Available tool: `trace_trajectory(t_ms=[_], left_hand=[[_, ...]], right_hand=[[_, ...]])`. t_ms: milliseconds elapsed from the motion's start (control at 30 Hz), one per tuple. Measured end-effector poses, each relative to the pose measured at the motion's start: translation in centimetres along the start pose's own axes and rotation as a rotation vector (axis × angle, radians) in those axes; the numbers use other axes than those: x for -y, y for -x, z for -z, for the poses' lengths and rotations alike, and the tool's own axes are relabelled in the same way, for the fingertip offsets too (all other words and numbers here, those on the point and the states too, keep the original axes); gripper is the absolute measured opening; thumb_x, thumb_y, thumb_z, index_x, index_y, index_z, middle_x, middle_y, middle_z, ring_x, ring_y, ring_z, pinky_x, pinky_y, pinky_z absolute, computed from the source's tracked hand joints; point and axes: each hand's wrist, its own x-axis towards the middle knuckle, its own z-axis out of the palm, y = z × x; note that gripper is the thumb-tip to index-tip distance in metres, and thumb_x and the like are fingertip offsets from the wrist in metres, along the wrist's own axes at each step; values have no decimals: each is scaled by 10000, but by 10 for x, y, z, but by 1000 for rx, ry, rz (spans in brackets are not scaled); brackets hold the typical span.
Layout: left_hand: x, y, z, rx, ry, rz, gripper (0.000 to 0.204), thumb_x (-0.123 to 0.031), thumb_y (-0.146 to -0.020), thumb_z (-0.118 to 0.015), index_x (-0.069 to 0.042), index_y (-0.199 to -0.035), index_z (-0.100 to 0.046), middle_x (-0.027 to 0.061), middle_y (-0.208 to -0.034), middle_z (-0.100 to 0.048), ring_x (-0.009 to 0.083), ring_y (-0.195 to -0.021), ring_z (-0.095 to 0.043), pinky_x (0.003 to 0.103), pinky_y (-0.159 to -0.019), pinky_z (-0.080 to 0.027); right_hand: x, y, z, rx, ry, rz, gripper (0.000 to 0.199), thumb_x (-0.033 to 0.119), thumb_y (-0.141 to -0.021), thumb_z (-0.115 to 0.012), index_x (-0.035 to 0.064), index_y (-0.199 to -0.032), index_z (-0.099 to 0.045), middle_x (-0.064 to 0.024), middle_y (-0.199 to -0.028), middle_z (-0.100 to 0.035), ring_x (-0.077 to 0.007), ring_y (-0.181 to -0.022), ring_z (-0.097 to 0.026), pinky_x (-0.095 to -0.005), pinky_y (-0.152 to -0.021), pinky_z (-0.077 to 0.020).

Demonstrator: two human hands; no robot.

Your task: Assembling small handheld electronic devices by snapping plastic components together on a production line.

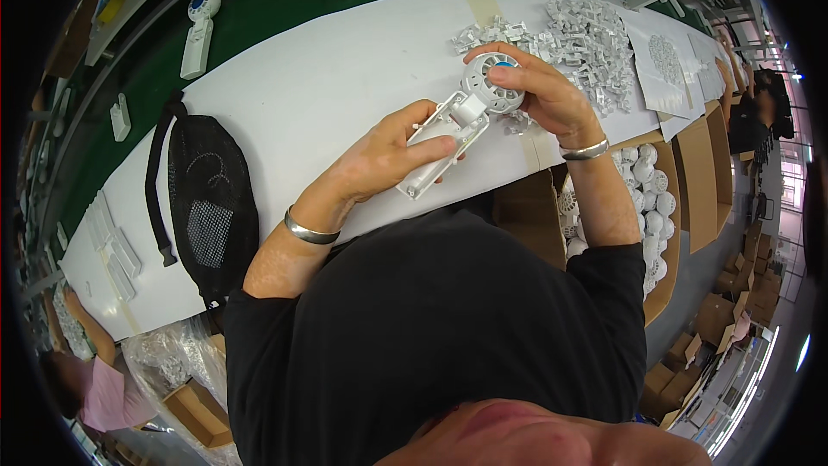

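Over the white tabletop I hold a white handheld fan (472,110) at a tilt between both hands. My left hand (375,157) is closed round its long handle housing (420,176), thumb lying across it. The handle's hollow inner side faces up, with a small white block at its upper end. My right hand (556,99) grips the round, slotted fan head (483,78), which has a blue centre, with the thumb on its face. Head and handle meet; whether they are fastened I cannot tell. Beyond my right hand lies a heap of small white plastic parts (591,43).
A black mesh bag (211,207) lies left on the table. A cardboard box of white fan heads (651,198) stands under my right arm. Along the far side, a green conveyor (267,4) carries white housings and a fan (198,39). A co-worker in pink (112,393) sits far left.
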Motion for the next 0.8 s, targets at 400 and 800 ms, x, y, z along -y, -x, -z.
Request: trace_trajectory(t_ms=[400, 800], left_hand=[[-2, 2, -13, -33, 122, 40, 326, -188, -906, -610, -3, -1157, -513, 157, -915, -670, 172, -626, -649, 238, -582, -530], [24, -10, -5, -241, 90, -55, 246, -189, -900, -619, 3, -1040, -555, 101, -827, -649, 136, -574, -609, 232, -528, -497]], right_hand=[[-23, -12, -24, 70, -125, 73, 406, 154, -891, -561, 37, -1275, -506, -106, -1091, -590, -171, -939, -565, -260, -836, -435], [-6, 27, -61, 38, 1024, 724, 237, 53, -753, -693, 52, -988, -663, -69, -1013, -580, -217, -886, -523, -314, -829, -433]])
